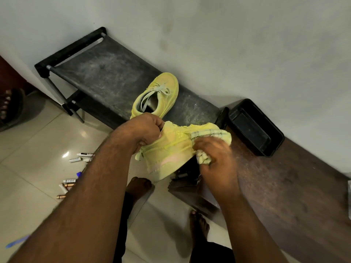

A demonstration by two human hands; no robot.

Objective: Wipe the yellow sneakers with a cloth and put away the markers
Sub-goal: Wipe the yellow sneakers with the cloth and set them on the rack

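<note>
The left hand [146, 130] grips one yellow sneaker [167, 152] at its heel end, fingers curled round the collar, and holds it tilted on its side in the air above the near edge of the brown counter [284, 186]. The right hand [214, 158] presses a pale yellow checked cloth [210, 135] against the toe end of that sneaker; its fingers [204, 143] are bent over the bunched cloth and clutch a fold of it, though motion blur hides how tightly.

The second yellow sneaker [157, 95] stands upright on the dusty black shoe rack [106, 73], further off and just left of the held one, its laces loose and its toe pointing to the far wall.

Several markers [76, 168] lie scattered on the pale tiled floor [38, 139] to the left, partly hidden behind the left forearm; some have white barrels and some copper-coloured ends.

A black rectangular tray [256, 128] sits on the counter against the wall, to the right of the sneaker. The person's bare feet [199, 224] stand on the floor below the hands.
</note>
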